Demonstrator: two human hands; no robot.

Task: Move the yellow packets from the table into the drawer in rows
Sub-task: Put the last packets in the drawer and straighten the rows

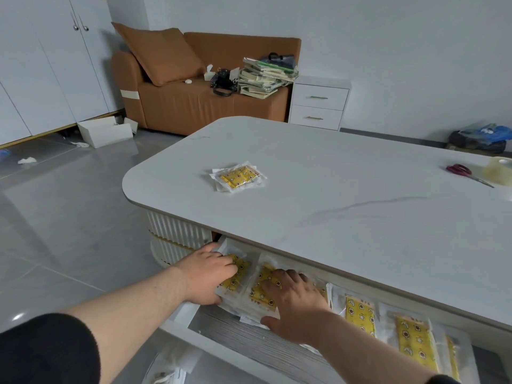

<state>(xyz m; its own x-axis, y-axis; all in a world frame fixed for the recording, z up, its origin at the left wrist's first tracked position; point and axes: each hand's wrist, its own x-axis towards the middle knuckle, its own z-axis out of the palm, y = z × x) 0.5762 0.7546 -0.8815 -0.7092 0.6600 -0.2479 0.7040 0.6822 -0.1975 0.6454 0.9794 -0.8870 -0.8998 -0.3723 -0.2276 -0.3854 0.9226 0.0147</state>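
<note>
Yellow packets (pixel 250 286) lie in the open drawer (pixel 180 314) at 6 o'clock, both flat hands, left (pixel 206 275) and right (pixel 293 303), each grip wide, pressing 2 to align the row, while a small stack (pixel 238 177) waits on the desk (pixel 346 189) at 11 o'clock.

Two bare forearms in view, both hands uncovered: left hand (pixel 206 275), right hand (pixel 293 303). No rings, watch or gloves visible. Left arm: black sleeve (pixel 41 353), soft knit-like fabric, pushed up to about the elbow. Right arm: only a sliver of black cuff (pixel 443 379) at the frame's bottom edge.
</note>
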